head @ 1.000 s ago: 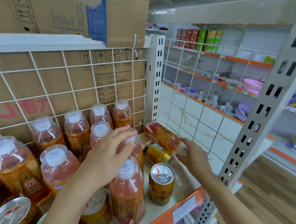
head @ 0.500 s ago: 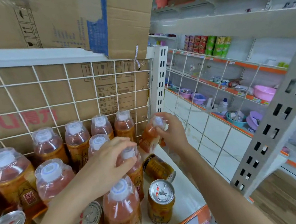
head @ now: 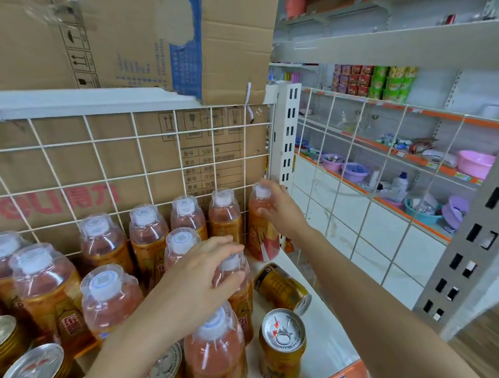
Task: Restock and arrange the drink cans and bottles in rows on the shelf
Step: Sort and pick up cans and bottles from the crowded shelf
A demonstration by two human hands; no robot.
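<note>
A: R hand point(head: 281, 213), bottle point(head: 261, 242), where now?
B: Upright, right end of back row point(head: 187, 216); was tilted mid-air. R hand grips it.
A: L hand point(head: 202, 281)?
B: Unchanged, clasps mid bottle point(head: 237, 296) top.

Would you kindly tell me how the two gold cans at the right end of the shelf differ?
The rear can lies on its side, while the front can stands upright. The front can shows its silver pull-tab top; the rear can shows mostly its side. Both are gold.
</note>
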